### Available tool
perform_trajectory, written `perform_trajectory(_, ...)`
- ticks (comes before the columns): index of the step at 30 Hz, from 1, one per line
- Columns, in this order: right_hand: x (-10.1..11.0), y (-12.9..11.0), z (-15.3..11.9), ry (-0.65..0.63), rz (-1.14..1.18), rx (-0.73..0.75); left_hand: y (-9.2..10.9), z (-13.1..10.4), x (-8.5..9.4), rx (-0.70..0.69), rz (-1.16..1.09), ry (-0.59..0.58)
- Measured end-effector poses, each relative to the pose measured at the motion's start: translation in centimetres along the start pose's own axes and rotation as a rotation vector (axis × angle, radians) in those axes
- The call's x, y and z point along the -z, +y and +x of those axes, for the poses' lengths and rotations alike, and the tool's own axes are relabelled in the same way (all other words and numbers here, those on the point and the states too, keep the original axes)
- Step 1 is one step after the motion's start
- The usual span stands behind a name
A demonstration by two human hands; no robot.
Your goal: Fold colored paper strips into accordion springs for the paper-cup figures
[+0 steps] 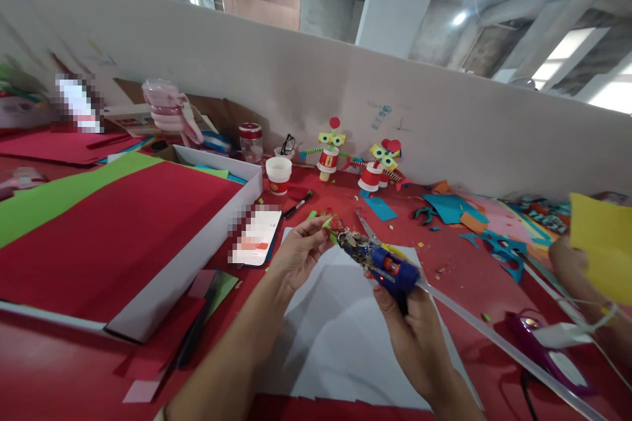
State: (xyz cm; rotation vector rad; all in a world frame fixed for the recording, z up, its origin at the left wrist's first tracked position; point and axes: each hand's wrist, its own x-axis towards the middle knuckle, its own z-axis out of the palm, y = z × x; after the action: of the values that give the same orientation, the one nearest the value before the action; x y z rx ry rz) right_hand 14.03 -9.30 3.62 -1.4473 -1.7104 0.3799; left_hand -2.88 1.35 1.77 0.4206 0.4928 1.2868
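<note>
The left hand [300,251] partly hid a green piece [327,224]; edges cut off the glue stick [494,334] and yellow sheet [605,243].

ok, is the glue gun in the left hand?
No, the right hand holds the blue glue gun, while the left hand pinches a small green piece.

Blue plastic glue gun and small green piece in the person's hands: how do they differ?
Size: the blue plastic glue gun is far larger than the small green piece.
Hold: the right hand grips the glue gun; the left hand pinches the green piece at its fingertips.
Look: the glue gun's front is crusted with stringy residue; the green piece looks plainer, though partly hidden.
Shared: both are handheld.
</note>
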Motion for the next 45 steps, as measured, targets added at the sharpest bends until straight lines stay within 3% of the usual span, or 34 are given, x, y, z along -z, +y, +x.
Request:
perform_trajectory(10,0.1,-0.2,-0.5,0.102,-0.245,0.370,0.2,-0.3,-0.2,-0.023,-0.001,-0.079)
perform_trajectory(23,0.8,-0.8,0.5,0.145,-0.363,0.671,0.3,-0.5,-0.4,-0.045,0.006,-0.096)
perform_trajectory(29,1.3,-0.6,0.2,0.048,-0.383,0.675,0.3,-0.5,-0.4,-0.055,-0.004,-0.094)
perform_trajectory(38,0.7,-0.4,0.6,0.074,-0.384,0.697,0.6,-0.7,-0.6,-0.073,0.020,-0.057)
perform_trajectory(42,0.8,-0.4,0.7,0.076,-0.350,0.668,0.6,-0.8,-0.6,-0.071,0.022,-0.075)
perform_trajectory(45,0.7,-0.6,0.4,0.064,-0.291,0.567,0.5,-0.7,-0.4,-0.071,-0.003,-0.104)
